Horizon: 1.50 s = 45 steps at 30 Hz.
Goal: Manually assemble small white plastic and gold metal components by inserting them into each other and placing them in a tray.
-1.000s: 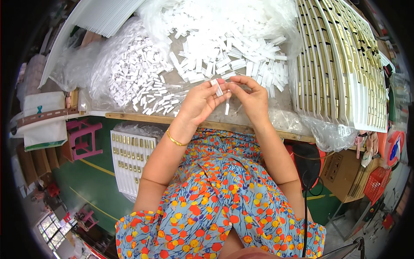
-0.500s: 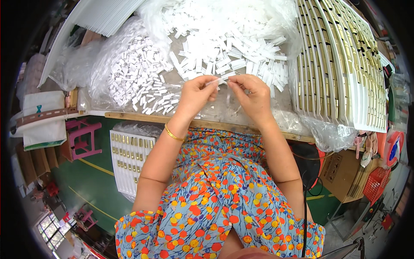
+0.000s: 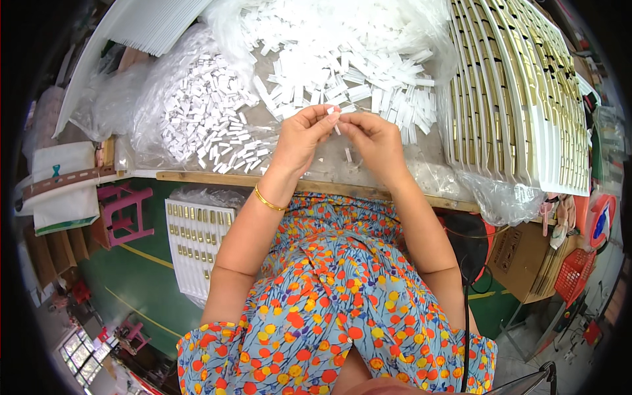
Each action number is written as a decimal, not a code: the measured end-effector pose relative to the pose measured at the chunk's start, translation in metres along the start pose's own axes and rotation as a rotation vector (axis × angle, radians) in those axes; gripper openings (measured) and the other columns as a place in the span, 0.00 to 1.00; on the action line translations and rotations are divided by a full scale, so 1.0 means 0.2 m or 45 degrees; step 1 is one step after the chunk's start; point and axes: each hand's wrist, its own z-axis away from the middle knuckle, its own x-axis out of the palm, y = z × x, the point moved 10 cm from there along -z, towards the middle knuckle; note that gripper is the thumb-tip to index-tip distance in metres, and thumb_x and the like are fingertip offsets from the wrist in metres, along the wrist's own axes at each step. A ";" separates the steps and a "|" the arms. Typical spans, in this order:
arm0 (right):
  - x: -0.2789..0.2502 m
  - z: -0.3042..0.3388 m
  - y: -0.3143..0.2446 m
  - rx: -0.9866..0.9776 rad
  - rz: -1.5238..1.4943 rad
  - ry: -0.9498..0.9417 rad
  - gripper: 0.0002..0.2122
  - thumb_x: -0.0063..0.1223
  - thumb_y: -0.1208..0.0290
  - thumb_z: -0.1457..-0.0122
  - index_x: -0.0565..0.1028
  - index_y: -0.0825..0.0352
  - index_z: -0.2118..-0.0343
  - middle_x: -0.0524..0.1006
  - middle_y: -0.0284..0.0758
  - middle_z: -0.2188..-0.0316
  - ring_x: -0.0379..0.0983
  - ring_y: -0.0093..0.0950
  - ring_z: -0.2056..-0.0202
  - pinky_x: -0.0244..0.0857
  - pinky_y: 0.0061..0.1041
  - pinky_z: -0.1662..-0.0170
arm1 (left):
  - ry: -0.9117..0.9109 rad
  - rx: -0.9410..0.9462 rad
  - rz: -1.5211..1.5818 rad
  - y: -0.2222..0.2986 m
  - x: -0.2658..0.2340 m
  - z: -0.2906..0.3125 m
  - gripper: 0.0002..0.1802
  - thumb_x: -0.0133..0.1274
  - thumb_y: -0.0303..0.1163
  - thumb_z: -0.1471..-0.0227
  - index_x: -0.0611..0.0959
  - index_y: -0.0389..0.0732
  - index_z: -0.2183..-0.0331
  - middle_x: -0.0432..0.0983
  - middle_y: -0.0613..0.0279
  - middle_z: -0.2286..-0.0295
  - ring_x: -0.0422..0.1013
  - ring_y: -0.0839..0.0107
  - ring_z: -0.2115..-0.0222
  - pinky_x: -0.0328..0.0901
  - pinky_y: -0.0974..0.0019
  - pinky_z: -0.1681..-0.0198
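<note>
My left hand (image 3: pixel 304 136) is closed in a pinch at the worktable's near side, holding a small white plastic piece (image 3: pixel 338 130). Meeting it fingertip to fingertip, my right hand (image 3: pixel 376 138) is also closed on that small piece. Fingers cover most of it, so its exact shape is hard to make out. Just beyond my hands spreads a pile of longer white, partly see-through strips (image 3: pixel 395 102). A heap of short white pieces (image 3: pixel 214 112) lies to the left on clear plastic film.
White trays with rows of gold-coloured parts (image 3: pixel 507 99) stand packed at the right. Below the wooden table edge (image 3: pixel 316 184), another tray of gold parts (image 3: pixel 194 240) sits at left. Pink stool (image 3: pixel 125 214) and cardboard box (image 3: pixel 520 257) flank me. White panels (image 3: pixel 151 23) are stacked far left.
My hands have drawn closer together, the right one shifting left toward the left one. The small white piece is now tilted downward between the fingertips. The whole view has shifted slightly.
</note>
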 end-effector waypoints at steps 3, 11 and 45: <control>0.00 0.00 0.14 0.307 -0.300 -0.001 0.07 0.54 0.76 0.49 0.76 0.70 0.67 0.77 0.32 0.75 0.70 0.17 0.74 0.65 0.17 0.70 | 0.034 -0.025 0.067 0.02 0.01 0.00 0.12 0.52 0.28 0.51 0.76 0.34 0.63 0.74 0.62 0.69 0.69 0.79 0.70 0.65 0.77 0.71; -0.03 0.00 0.18 0.396 -0.343 0.025 0.08 0.54 0.77 0.50 0.75 0.72 0.66 0.77 0.33 0.75 0.70 0.16 0.75 0.64 0.14 0.71 | 0.028 -0.133 -0.019 -0.03 -0.02 0.01 0.13 0.52 0.26 0.52 0.75 0.28 0.63 0.75 0.58 0.70 0.71 0.76 0.72 0.70 0.76 0.71; -0.05 0.02 0.14 0.338 -0.484 0.188 0.06 0.53 0.75 0.48 0.76 0.70 0.68 0.77 0.32 0.75 0.70 0.16 0.75 0.65 0.15 0.73 | -0.100 -0.139 0.162 -0.04 0.03 0.02 0.15 0.50 0.23 0.50 0.74 0.31 0.58 0.72 0.57 0.64 0.71 0.73 0.66 0.70 0.71 0.62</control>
